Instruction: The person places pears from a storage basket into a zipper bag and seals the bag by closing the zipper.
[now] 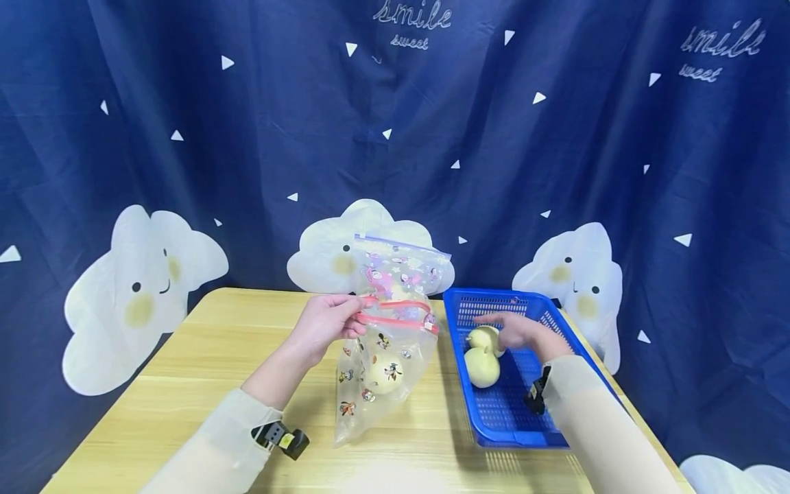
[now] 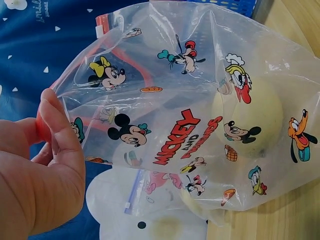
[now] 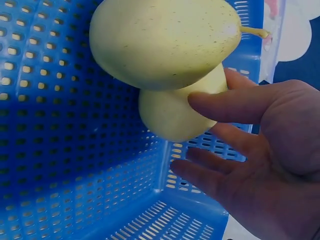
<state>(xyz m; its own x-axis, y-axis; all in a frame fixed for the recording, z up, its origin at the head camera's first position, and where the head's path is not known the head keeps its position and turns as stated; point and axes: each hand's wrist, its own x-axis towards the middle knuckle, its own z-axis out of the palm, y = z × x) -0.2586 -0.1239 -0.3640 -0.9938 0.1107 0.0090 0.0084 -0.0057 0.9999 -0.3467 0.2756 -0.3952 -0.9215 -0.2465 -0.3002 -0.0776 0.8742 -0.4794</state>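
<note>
My left hand pinches the red zip edge of a clear zip bag printed with cartoon characters, its mouth parted. A pale yellow pear lies in the bottom of this bag. Inside the blue basket are two pears. Over the farther pear, my right hand spreads its fingers, thumb at the near side and index finger stretched past it; whether they touch is hard to tell. The nearer pear rests against that one, its stem showing in the right wrist view.
Behind the held bag stands a second zip bag with a purple zip and pink prints, a pale fruit partly visible in it. Everything rests on a light wooden table. A dark blue curtain with white clouds hangs behind.
</note>
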